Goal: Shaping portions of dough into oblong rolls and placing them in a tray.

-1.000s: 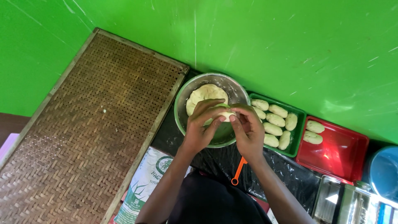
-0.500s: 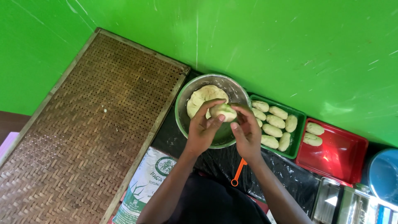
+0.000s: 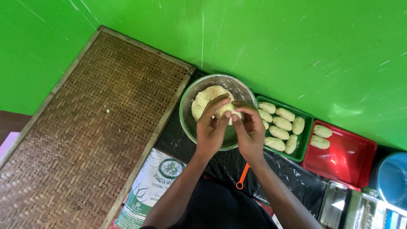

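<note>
Both hands share the grip here: left hand (image 3: 210, 129) and right hand (image 3: 250, 131) are pinched around a small dough piece (image 3: 227, 110), fingertips meeting on it right over the metal bowl (image 3: 188, 101). Just behind the grip, the big dough lump (image 3: 204, 98) sits in that bowl. Off to the right there's a green tray (image 3: 306, 135) full of shaped pieces, then a red tray (image 3: 352, 159) with two more. Left of the grip lies a woven bamboo mat (image 3: 93, 123), and an orange spoon (image 3: 242, 176) sits below the hands.
</note>
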